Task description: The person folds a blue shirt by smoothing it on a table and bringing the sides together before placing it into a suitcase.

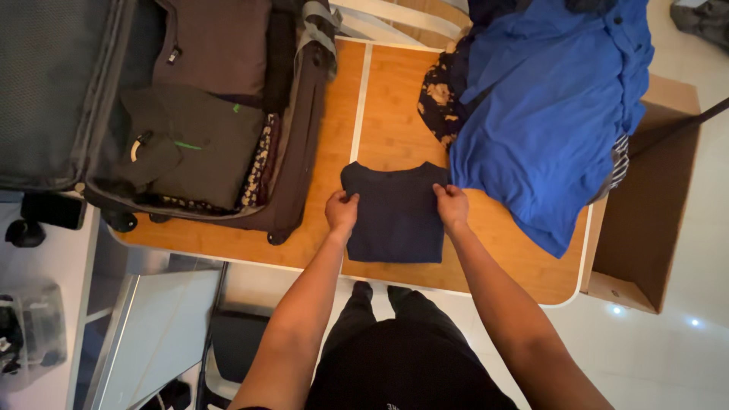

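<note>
**Folded navy shirt on worktop, both hands at its edges**

Far left: open suitcase (pixel 228 114), dark fabric shell, lying flat across the left end of the wooden worktop (pixel 395 114). Already inside: a brown garment (pixel 220 45) toward the top and a dark olive folded garment (pixel 205 144) with small green marks below it; a patterned fabric edge shows along the case's right wall. The case looks partly filled.

Centre: navy T-shirt (pixel 395 212), lying flat on the worktop near its front edge, folded into a neat rectangle with the neckline at the far end. Sleeves are not visible, so the sides appear tucked under.

Left hand (pixel 342 211): fingers curled over the shirt's left edge, pinching the fabric. Right hand (pixel 452 205): likewise closed on the right edge, close to the top corner. Both hands grip the same shirt at roughly equal height.

Right: heap of unfolded clothes, a bright blue shirt (pixel 547 114) on top, a dark floral garment (pixel 437 99) poking out at its left, just beside the navy shirt. A cardboard box (pixel 653 205) stands off the worktop's right end.

Judgement on progress: some items packed, one shirt mostly folded but not yet in the case, the heap untouched. Most of the work seems left.
</note>
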